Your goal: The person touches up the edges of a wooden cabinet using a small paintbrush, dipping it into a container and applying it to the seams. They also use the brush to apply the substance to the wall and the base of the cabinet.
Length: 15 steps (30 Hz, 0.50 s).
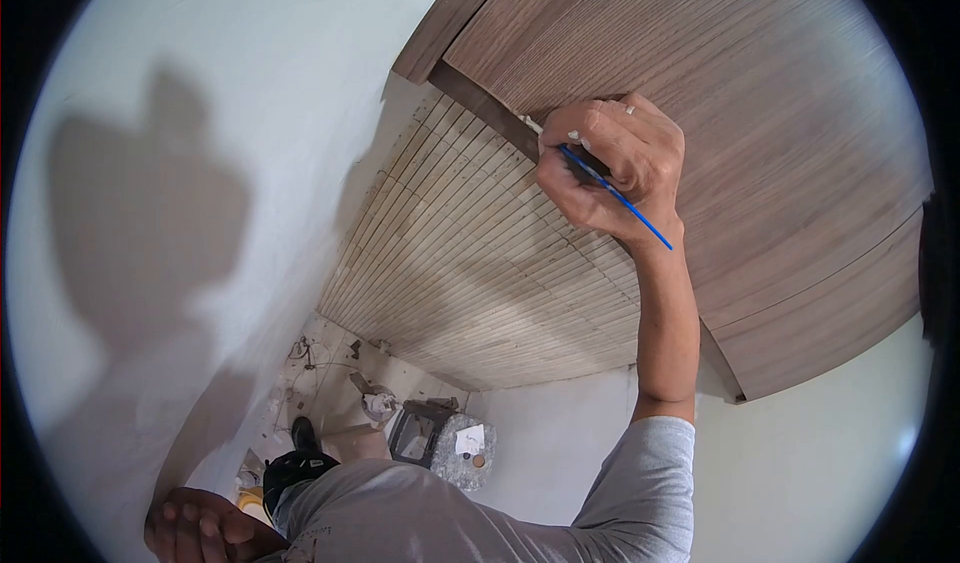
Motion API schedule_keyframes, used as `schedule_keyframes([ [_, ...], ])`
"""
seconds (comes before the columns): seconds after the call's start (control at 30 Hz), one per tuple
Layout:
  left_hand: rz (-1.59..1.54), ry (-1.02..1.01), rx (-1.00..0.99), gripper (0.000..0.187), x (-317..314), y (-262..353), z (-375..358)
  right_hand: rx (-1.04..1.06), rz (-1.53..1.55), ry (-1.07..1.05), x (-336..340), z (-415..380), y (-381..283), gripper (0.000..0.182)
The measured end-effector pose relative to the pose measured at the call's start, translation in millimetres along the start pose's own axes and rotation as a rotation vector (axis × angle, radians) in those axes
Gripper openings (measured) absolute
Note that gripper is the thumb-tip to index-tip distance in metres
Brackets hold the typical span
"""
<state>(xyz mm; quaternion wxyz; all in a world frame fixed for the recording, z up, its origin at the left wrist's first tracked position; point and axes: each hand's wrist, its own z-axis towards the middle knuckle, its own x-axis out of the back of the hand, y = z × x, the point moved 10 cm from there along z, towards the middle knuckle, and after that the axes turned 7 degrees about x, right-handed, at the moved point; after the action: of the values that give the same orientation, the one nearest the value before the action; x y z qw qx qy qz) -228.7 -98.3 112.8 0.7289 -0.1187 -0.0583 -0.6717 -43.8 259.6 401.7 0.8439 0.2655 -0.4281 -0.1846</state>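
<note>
My right hand (615, 168) is raised to the lower edge of a wood-grain cabinet panel (780, 133). Its fingers pinch a small, thin paintbrush with a blue handle (640, 219). Whitish smears mark the fingers, and a whitish spot (531, 123) shows at the panel edge by the fingertips, where the brush's tip is hard to make out. Low at the left, my left hand (205, 528) has its fingers curled in beside my body; whatever lies inside them is hidden.
Narrow beige ribbed tiles (480, 263) cover the wall beneath the panel. A pale wall (290, 93) with my shadow stands to the left. Far below, the littered floor (320, 373) holds a grey speckled block (460, 453) with a white paper on top.
</note>
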Motion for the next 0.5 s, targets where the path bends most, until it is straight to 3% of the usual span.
schedule_keyframes([
  [0.5,-0.035,-0.183,-0.040,0.026,-3.5,-1.5,4.7,-0.017,0.006,0.012,1.6,-2.7,2.0,0.018],
])
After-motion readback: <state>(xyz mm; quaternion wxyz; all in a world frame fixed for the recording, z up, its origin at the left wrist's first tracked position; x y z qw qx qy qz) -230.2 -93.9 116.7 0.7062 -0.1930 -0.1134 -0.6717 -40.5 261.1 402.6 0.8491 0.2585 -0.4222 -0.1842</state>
